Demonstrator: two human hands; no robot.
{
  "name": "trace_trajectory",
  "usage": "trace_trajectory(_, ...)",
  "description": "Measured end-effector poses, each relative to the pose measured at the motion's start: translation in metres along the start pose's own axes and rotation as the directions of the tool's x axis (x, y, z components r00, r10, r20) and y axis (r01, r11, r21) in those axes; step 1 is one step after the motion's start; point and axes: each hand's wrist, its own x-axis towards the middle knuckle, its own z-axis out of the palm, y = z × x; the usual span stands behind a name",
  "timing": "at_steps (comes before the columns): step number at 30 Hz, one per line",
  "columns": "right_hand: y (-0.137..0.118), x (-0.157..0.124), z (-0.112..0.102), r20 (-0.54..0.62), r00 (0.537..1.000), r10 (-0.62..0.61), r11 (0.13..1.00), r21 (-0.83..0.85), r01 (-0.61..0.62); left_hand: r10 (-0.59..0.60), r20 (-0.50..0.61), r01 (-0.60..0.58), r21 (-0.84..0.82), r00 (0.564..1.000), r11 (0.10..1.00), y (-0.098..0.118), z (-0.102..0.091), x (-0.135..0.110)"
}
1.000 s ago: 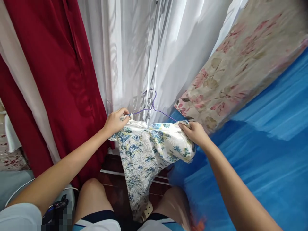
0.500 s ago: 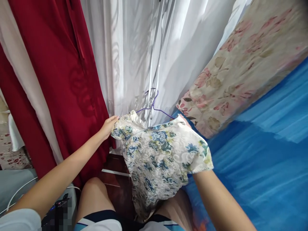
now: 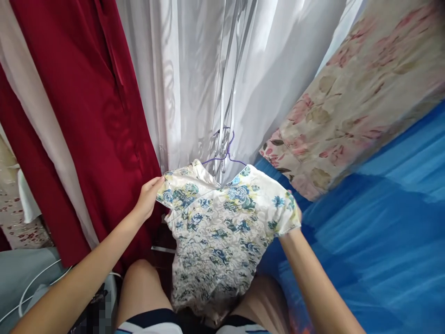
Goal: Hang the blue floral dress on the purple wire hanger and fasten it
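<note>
A cream garment with blue and green flowers (image 3: 219,222) hangs on a purple wire hanger (image 3: 225,155), spread out in front of me above my knees. My left hand (image 3: 148,197) pinches the garment's left sleeve edge. My right hand (image 3: 295,213) is under the right sleeve, and the cloth hides nearly all of it. The hanger's hook sticks up at the collar, in front of a white sheer curtain (image 3: 201,83).
A dark red curtain (image 3: 86,102) hangs at the left. A floral pillow or bedding (image 3: 354,106) lies at the right on a blue sheet (image 3: 375,241). A white cable and a grey surface (image 3: 28,278) are at the lower left. My bare knees are below.
The garment has been opened out from a bunched state and its shoulders now sit spread on the hanger. My right hand has slipped from on top of the cloth to under the sleeve.
</note>
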Motion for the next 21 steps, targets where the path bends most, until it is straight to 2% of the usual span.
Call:
trace_trajectory(3,-0.014,-0.008,-0.01,0.03,0.987,0.159,0.975,0.153,-0.162,-0.097,-0.054,0.09,-0.111,0.994,0.99,0.012,0.003,-0.002)
trace_trajectory(5,-0.028,-0.012,-0.012,0.075,0.954,0.292,0.919,0.255,-0.301,-0.104,-0.098,0.09,-0.133,0.99,0.987,0.027,0.007,0.004)
trace_trajectory(8,-0.048,-0.012,-0.009,0.093,0.93,0.356,0.859,0.358,-0.365,-0.01,-0.084,0.005,-0.051,0.996,0.999,0.054,0.013,0.017)
trace_trajectory(10,-0.058,-0.012,-0.007,0.059,0.938,0.342,0.851,0.403,-0.336,0.109,0.002,-0.108,0.096,0.994,0.989,0.07,0.019,0.023)
trace_trajectory(11,-0.061,-0.015,-0.007,0.022,0.945,0.327,0.858,0.412,-0.306,0.199,0.043,-0.203,0.215,0.979,0.955,0.076,0.024,0.024)
trace_trajectory(12,-0.064,-0.021,-0.007,-0.022,0.952,0.306,0.871,0.411,-0.27,0.304,0.086,-0.315,0.358,0.949,0.879,0.08,0.029,0.023)
trace_trajectory(13,-0.068,-0.031,-0.007,-0.063,0.957,0.283,0.886,0.4,-0.236,0.41,0.143,-0.423,0.505,0.901,0.753,0.082,0.035,0.02)
trace_trajectory(14,-0.071,-0.044,-0.006,-0.091,0.961,0.261,0.9,0.383,-0.208,0.494,0.218,-0.508,0.628,0.842,0.589,0.081,0.041,0.016)
trace_trajectory(16,-0.08,-0.079,-0.003,-0.086,0.968,0.236,0.918,0.347,-0.193,0.542,0.396,-0.607,0.741,0.741,0.288,0.073,0.056,0.007)
trace_trajectory(17,-0.085,-0.098,-0.001,-0.052,0.969,0.241,0.922,0.325,-0.211,0.518,0.471,-0.639,0.741,0.714,0.206,0.066,0.063,0.002)
trace_trajectory(18,-0.09,-0.116,0.002,-0.007,0.968,0.251,0.924,0.299,-0.238,0.485,0.527,-0.667,0.724,0.698,0.174,0.057,0.069,-0.001)
trace_trajectory(19,-0.095,-0.133,0.006,0.059,0.962,0.267,0.926,0.261,-0.273,0.453,0.566,-0.693,0.699,0.689,0.18,0.048,0.075,-0.004)
trace_trajectory(21,-0.103,-0.158,0.014,0.255,0.92,0.298,0.915,0.199,-0.352,0.419,0.589,-0.712,0.652,0.691,0.259,0.03,0.084,-0.006)
